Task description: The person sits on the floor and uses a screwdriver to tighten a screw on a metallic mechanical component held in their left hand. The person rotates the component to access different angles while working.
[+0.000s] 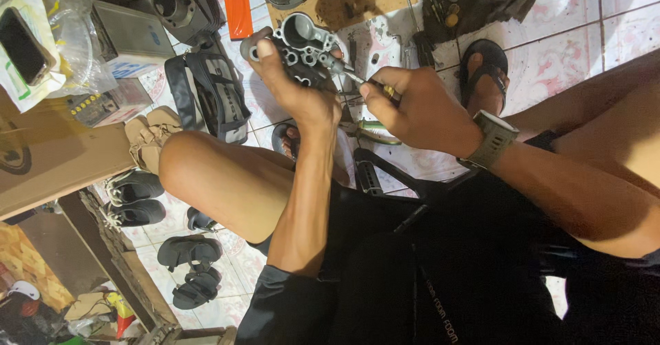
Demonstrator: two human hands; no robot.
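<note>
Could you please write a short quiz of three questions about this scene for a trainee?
1. Multiple choice: what does the left hand hold? A) a grey metal engine part B) a black sandal C) a cardboard box
2. True or false: the right hand holds a screwdriver whose tip points at the metal engine part.
3. Fill in: on the right wrist sits a grey ____.

Key
1. A. The fingers wrap around the part.
2. True.
3. Wristwatch.
</note>
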